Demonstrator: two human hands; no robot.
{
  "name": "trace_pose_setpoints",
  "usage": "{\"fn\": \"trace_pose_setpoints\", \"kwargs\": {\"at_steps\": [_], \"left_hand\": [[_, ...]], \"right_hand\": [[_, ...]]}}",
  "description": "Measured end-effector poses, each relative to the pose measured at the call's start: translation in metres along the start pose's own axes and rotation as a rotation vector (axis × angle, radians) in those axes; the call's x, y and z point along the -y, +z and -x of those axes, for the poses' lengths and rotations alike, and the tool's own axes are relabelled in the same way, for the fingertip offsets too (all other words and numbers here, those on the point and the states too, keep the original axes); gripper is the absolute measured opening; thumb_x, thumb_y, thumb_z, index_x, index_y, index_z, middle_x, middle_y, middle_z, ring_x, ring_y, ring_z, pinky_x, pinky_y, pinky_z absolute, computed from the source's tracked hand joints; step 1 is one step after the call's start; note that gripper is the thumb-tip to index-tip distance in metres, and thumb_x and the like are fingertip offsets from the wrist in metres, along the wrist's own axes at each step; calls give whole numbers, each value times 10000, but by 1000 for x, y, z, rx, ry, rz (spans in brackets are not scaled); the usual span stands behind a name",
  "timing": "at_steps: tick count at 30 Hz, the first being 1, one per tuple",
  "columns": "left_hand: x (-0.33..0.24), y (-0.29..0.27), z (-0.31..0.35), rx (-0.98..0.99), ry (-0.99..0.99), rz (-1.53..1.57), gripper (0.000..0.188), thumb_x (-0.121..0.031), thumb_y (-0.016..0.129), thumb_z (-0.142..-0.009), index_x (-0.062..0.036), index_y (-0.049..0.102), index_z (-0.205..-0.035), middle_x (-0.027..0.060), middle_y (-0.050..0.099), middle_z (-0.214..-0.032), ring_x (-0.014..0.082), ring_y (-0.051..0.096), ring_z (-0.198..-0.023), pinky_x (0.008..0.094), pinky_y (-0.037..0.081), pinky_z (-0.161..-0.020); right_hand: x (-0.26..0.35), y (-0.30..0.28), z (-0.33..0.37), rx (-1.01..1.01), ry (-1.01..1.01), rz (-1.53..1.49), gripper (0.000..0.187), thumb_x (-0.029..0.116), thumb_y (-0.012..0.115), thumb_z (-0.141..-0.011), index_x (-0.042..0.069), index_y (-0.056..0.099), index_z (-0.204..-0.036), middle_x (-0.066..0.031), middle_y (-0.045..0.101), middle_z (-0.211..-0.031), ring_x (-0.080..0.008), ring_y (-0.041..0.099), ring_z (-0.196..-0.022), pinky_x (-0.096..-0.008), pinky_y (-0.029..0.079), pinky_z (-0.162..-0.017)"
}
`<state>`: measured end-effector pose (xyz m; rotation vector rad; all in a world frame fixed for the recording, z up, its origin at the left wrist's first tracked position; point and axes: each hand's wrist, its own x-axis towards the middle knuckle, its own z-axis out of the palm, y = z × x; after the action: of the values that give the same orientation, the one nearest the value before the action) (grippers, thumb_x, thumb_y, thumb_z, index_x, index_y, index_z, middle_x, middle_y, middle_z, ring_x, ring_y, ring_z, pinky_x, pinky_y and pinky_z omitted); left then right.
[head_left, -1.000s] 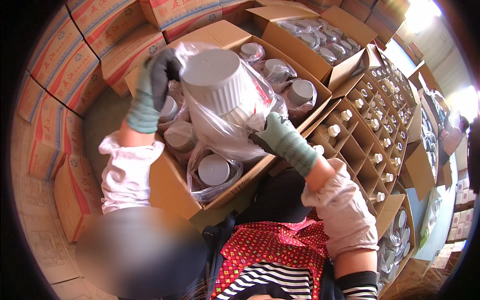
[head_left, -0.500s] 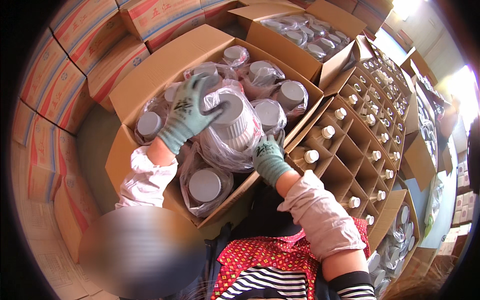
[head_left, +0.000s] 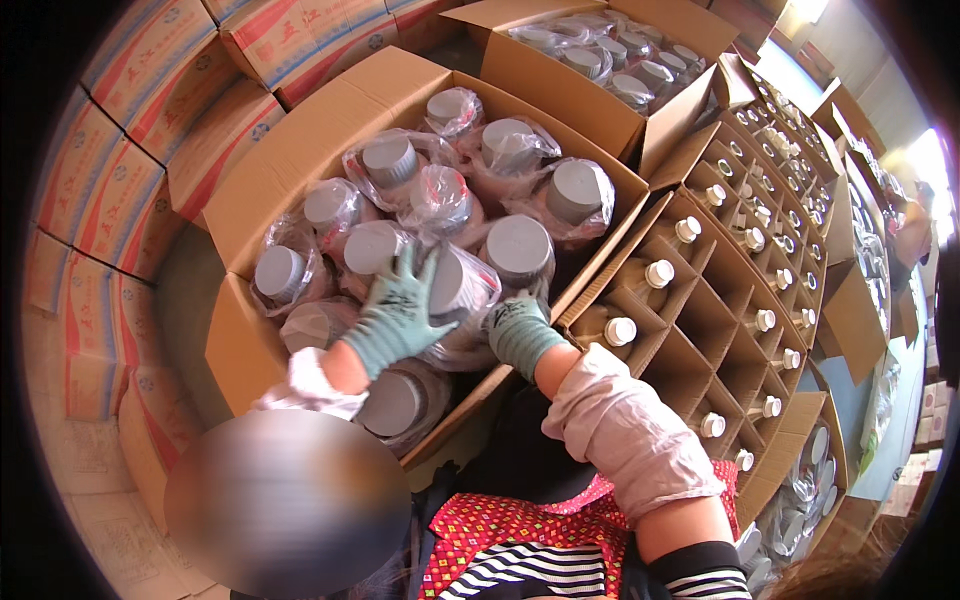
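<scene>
The jar [head_left: 462, 287] between the two hands is in the near half of an open cardboard box [head_left: 325, 115], among other jars. It has a grey lid and is wrapped in clear plastic. Part of it is hidden by the hands, and its base cannot be seen.

The left hand [head_left: 398, 318], in a grey-green glove, lies against the left side of this jar. Its fingers are spread apart, with the thumb pointing across the near side of the wrapping. The right hand [head_left: 522, 335], gloved alike, is at the jar's right side, close to the box's near edge. Its fingertips are hidden, so whether they are apart or clamped on the wrapping cannot be told.

A grey-lidded jar [head_left: 518, 250] stands just beyond the right hand. Another jar [head_left: 390, 402] stands near the left wrist. More bagged jars fill the far and left parts of the box.

To the right is a box with cardboard dividers [head_left: 682, 292]; white-capped bottles [head_left: 620, 331] occupy some compartments. Beyond the jar box is a second open box [head_left: 560, 98] of grey-lidded jars. Printed boxes [head_left: 105, 220] are stacked along the left.
</scene>
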<state>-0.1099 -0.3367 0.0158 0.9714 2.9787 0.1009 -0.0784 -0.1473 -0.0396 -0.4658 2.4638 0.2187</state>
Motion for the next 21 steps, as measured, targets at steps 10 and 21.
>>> {"fn": "trace_pose_setpoints", "kwargs": {"at_steps": [10,21], "left_hand": [[8,26,-49,-208,147,307,816,-389,772,-871,-5,450,-1515,266,454,-1537,469,442,-1402,527,372,-1195],[30,160,-205,487,270,-281,382,-274,600,-924,-57,768,-1190,205,704,-1287,358,709,-1142,489,515,-1033]], "right_hand": [[-12,21,28,-190,-28,-273,275,293,607,-924,153,799,-1062,-124,764,-1168,-335,683,-1134,-571,386,-1119],[-29,52,172,-819,-95,-715,360,285,738,-896,119,697,-1212,-109,656,-1250,-326,597,-1197,-565,343,-1135]]}}
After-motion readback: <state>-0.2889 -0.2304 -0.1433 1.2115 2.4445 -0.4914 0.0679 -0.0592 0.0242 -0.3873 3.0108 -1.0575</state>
